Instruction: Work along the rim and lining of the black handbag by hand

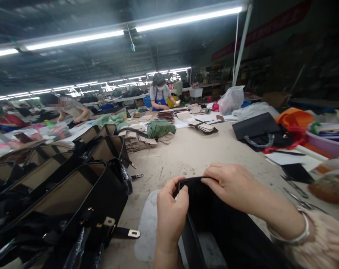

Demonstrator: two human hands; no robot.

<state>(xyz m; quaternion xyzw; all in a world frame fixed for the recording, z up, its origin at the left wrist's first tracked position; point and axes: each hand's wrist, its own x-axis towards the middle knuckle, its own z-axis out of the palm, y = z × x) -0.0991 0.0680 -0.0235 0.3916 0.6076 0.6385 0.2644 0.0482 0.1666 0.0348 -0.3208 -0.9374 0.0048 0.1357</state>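
An open black bag point(228, 231) stands at the lower middle, its dark inside facing up. My left hand point(173, 209) grips its far left corner, thumb inside the rim and fingers wrapped around the outside. Just to the right, my right hand point(228, 183) pinches the far rim between thumb and fingers. A silver bracelet sits on my right wrist. The near end of the bag runs out of view at the bottom.
Several black bags with tan interiors point(85, 186) crowd the left. Stacked brown pieces point(138, 140) and a green bundle point(161, 129) lie beyond. On the right are a black bag point(256, 129), scissors point(304, 203) and a purple basin point(329, 144). A person point(159, 95) works across the table point(211, 149).
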